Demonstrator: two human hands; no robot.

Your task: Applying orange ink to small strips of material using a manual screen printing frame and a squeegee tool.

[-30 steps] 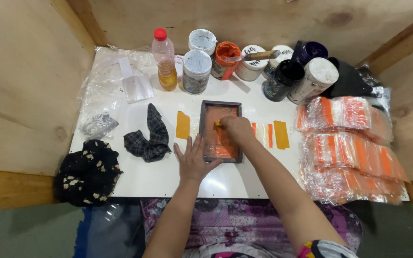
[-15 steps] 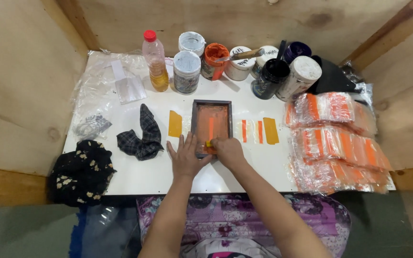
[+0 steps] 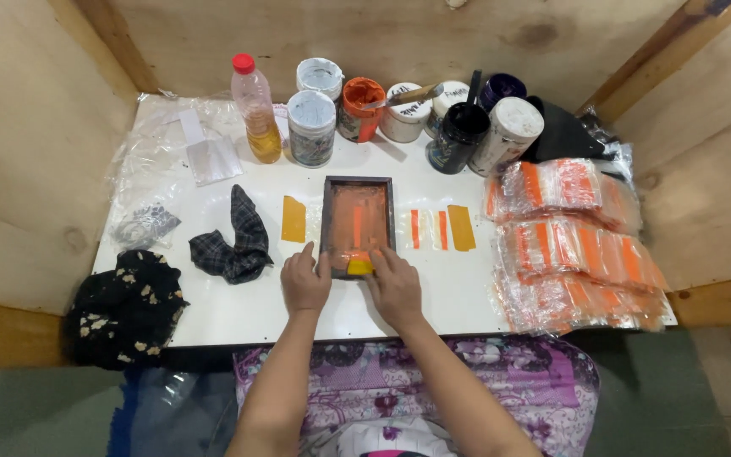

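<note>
Right hand [image 3: 396, 288] is closed down on a small yellow squeegee [image 3: 359, 267], sitting at the near end of the little screen-printing frame [image 3: 357, 225], fingers curled over the top of it. Left hand [image 3: 305, 281] lies flat with fingers spread, pressing on the near left corner of the frame and the white table [image 3: 239, 309] beside it, not gripping anything.

The frame lies flat in the middle of the table, dark wooden border, mesh smeared with orange ink. My guess is it's light and stiff, but the mesh is the delicate bit, so hold it by the wood rails only. The ink looks wet and slick, so the squeegee is probably slippery near its blade; pinching it high looks right.

Just left of the frame there's a yellow-orange strip [image 3: 293, 219], and on the right side two orange-striped clear strips [image 3: 427, 229] plus another yellow-orange strip [image 3: 461, 228]. Further left, a crumpled checked cloth [image 3: 236, 239] and a black speckled cloth [image 3: 124, 306] hanging off the table edge. Along the back: a bottle of yellow liquid with a red cap [image 3: 256, 111], and a bunch of ink tubs, one open and orange [image 3: 360, 107]. Stacks of bagged orange pieces [image 3: 570, 245] pile up on the right.
</note>
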